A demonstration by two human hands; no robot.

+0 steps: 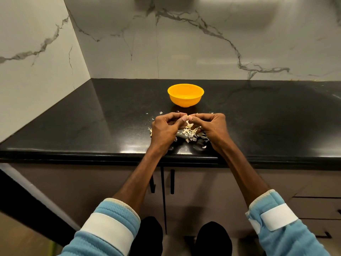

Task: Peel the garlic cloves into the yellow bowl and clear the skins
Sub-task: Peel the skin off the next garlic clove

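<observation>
Pinching a pale garlic bit (188, 123) at frame centre w/ both hands: left hand (164, 129) & right hand (212, 126) are curling fingers inward, thumbs nearly touching; can't tell clove vs skin. Skins (188, 135) are lying piled on the black surface (92, 126) under the hands. Yellow bowl (185, 95) is sitting just above them, apart.
</observation>
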